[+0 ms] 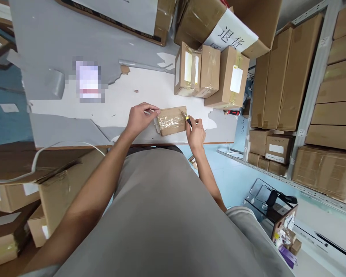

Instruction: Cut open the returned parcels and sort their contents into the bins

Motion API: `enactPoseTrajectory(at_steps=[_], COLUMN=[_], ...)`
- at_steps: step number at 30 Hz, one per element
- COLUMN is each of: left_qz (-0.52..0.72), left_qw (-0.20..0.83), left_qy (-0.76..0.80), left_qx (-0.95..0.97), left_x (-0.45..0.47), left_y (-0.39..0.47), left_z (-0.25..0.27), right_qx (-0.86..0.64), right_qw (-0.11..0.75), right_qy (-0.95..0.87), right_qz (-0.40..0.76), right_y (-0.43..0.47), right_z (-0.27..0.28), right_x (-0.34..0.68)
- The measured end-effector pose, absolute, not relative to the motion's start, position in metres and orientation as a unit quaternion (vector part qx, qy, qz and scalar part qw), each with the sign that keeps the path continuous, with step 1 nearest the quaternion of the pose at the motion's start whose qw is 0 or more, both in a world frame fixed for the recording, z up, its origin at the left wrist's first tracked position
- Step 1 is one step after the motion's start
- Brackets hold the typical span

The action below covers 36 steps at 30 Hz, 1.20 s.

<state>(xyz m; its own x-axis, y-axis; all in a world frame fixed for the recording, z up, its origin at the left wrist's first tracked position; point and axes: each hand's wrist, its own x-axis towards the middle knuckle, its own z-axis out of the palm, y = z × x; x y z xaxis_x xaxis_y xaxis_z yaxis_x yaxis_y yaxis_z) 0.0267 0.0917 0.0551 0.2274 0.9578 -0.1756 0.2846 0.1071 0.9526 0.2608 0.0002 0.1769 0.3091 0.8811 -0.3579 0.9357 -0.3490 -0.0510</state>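
A small flat cardboard box [173,122] with shiny clear tape across its top lies near the table's front edge. My left hand [142,117] is at its left end, thumb and fingertips closed on the upper left corner. In my right hand [196,135], closed around its handle, is a thin-tipped tool with a black and yellow handle [189,122]. Its pointed metal tip is over the box's upper right end, by the tape; whether it cuts in I cannot tell. Whitish wrapping shows beneath the box's left side.
Three taped cartons [210,73] stand at the back right of the table [103,113], before a larger open carton [202,21]. A red-and-black tool [233,112] lies at the right edge. Shelves of boxes [276,77] stand right; a white cable [36,159] and cartons are at left.
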Motion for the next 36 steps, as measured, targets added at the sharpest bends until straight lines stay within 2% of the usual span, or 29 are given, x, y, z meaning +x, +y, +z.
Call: enactPoseTrajectory(at_steps=[2,5,9,29,36], left_qz=[0.324,0.324,0.329,0.338,0.342], left_qw=[0.517,0.521,0.526,0.508,0.484], left_qy=[0.535,0.536,0.533,0.535,0.556], left_qx=[0.584,0.58,0.575,0.584,0.583], left_x=[0.028,0.027,0.026,0.027,0.034], left_y=[0.096,0.098,0.099,0.097,0.092], left_z=[0.056,0.054,0.053,0.051,0.052], right_qx=[0.785,0.733,0.712,0.734,0.713], right_qw=[0.088,0.086,0.1,0.223,0.289], right_qy=[0.586,0.62,0.613,0.581,0.565], right_qz=[-0.18,-0.265,-0.328,-0.272,-0.297], right_y=[-0.003,-0.007,-0.004,0.027,0.005], right_z=[0.193,0.212,0.216,0.213,0.216], right_x=[0.247,0.219,0.189,0.141,0.142])
